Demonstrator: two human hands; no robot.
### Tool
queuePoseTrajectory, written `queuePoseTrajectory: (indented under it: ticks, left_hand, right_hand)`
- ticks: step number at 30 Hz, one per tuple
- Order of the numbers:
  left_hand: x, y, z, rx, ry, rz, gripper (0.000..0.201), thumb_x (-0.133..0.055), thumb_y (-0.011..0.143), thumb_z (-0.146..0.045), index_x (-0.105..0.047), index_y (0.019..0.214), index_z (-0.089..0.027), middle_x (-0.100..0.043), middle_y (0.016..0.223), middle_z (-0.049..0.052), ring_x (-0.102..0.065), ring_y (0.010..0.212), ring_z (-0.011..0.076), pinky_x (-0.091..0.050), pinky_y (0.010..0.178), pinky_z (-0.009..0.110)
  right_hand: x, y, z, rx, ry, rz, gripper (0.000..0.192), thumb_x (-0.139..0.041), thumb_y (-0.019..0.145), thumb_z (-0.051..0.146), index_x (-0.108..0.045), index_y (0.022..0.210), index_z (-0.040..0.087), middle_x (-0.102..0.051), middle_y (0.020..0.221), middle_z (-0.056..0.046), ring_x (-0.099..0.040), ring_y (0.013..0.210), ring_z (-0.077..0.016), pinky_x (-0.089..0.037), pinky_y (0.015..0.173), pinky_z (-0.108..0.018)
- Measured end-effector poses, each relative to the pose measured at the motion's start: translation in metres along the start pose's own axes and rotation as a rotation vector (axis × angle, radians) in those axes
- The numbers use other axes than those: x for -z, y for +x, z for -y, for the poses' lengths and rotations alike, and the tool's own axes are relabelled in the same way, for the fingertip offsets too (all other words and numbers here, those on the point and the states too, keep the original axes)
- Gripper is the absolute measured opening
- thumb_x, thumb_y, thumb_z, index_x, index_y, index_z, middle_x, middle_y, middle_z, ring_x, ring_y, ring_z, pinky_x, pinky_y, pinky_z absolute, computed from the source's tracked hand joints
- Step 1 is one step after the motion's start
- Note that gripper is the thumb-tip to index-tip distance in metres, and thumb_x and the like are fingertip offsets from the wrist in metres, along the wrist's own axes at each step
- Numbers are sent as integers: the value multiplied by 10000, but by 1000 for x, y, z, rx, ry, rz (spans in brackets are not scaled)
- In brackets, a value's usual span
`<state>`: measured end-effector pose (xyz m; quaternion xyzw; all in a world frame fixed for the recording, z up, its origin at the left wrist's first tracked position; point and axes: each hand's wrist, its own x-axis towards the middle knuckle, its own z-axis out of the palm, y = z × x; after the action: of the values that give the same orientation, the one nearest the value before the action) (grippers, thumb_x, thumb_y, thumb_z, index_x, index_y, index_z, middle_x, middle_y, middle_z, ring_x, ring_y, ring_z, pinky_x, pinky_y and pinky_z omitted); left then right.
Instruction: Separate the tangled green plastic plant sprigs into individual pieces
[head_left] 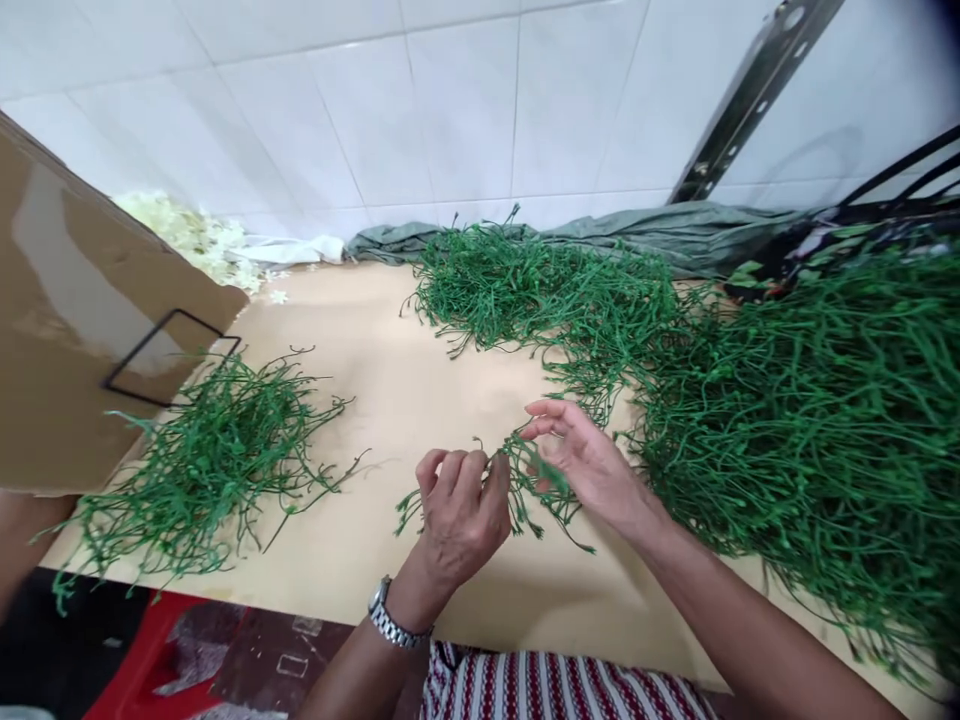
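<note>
My left hand (466, 515), with a metal-band watch (391, 615) on its wrist, is closed over a small bunch of thin green plastic-looking stems (529, 515). The ends of the stems stick out on both sides of the fist. Just to the right, my right hand (589, 465) has its fingers curved and apart, next to the same bunch. A blurred green stem shows by its thumb; whether it touches the skin I cannot tell. Both hands are above the tan tabletop (427, 370).
A loose pile of green stems (217, 460) lies left, by a cardboard box (97, 300) and black wire frame (142, 350). A large heap (817, 410) fills the right; another pile (525, 285) lies behind. White flowers (187, 235) and grey-green cloth (637, 240) line the tiled wall.
</note>
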<state>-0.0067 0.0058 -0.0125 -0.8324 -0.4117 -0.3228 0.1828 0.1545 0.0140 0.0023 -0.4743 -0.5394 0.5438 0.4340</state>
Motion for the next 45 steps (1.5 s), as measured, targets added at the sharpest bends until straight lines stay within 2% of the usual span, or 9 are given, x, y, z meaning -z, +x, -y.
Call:
queuePoseTrajectory:
  ticks: [7,11,17,21,26,32,35,38,45]
  left_hand:
    - [5,-9,2,-66,-267,49,333,-544,724,-82,-529,1049,-152,-603,951,114,-552,877,214,-369,884,444]
    - [23,-2,4,222,-702,77,293,-470,768,-63,-510,1037,-171,-590,994,114,-551,963,211,-467,792,355]
    - [25,20,5,595,-1058,567,168,-493,792,-186,-583,930,-157,-625,849,52,-567,813,184,-455,720,298]
    - [15,16,7,788,-1173,492,24,-552,726,-161,-570,737,-149,-561,698,13,-515,706,150,-422,680,281]
    - [14,9,6,670,-939,327,96,-536,689,-70,-541,653,-158,-519,691,9,-494,727,150,-392,684,284]
    - [14,5,6,621,-761,360,127,-486,722,-49,-526,668,-157,-464,608,-13,-445,588,116,-352,554,241]
    - [14,4,4,579,-763,386,139,-480,723,-37,-522,669,-158,-467,598,-17,-441,581,113,-348,553,239]
    - [15,6,0,488,-747,419,134,-478,742,-46,-546,716,-159,-487,604,-12,-441,588,121,-358,582,255]
    - [15,4,-2,345,-613,316,156,-498,772,-70,-571,876,-159,-589,743,29,-519,712,152,-400,687,297]
  right_hand:
    - [-1,-6,-5,80,3,-107,291,-501,694,111,-517,973,194,-573,952,-42,-566,826,-111,-503,713,-240]
    - [1,-12,-11,235,-131,-111,297,-476,734,65,-538,987,210,-582,964,-31,-569,900,-120,-487,791,-251]
    - [-5,-19,-14,509,-370,-59,349,-449,776,46,-525,1062,231,-581,950,-45,-558,905,-158,-477,776,-294]
    - [-8,-21,-14,566,-416,-45,341,-434,787,43,-523,1058,230,-596,924,-40,-558,895,-156,-476,772,-296]
    - [-7,-22,-11,483,-494,-33,297,-434,811,67,-553,1038,215,-611,952,-46,-569,922,-152,-484,782,-289]
    - [7,-49,15,383,-758,121,298,-434,855,130,-550,1118,209,-646,959,-54,-601,870,-167,-504,735,-300]
    - [12,-58,36,495,-719,56,295,-486,839,111,-556,1103,223,-656,872,-14,-603,758,-115,-492,670,-227]
    - [11,-44,48,624,-749,-37,268,-521,824,129,-557,1083,189,-622,951,-47,-569,873,-145,-467,772,-267]
    - [10,-5,16,551,-932,186,134,-491,837,154,-589,928,147,-606,809,-63,-534,783,-187,-445,722,-332]
